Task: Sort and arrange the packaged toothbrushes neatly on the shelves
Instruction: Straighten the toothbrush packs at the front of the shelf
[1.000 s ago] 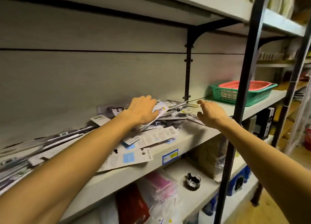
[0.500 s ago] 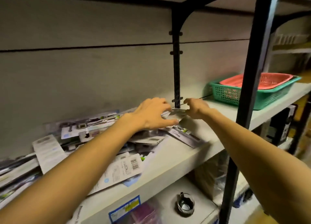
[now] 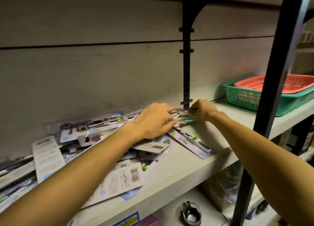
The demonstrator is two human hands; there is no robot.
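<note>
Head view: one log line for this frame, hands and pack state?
left hand: grips toothbrush pack | right hand: pinches same pack's far end | pack: above pile on shelf

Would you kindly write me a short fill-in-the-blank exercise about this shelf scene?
1. Both hands hold one clear toothbrush pack; the right hand pinches its ____ end.
2. The red basket sits nested inside a ____ basket.
3. The left hand reaches over a messy ____ of packaged toothbrushes.
4. The baskets stand on the ____ shelf as the toothbrushes.

Missing words: right; green; pile; same
</note>
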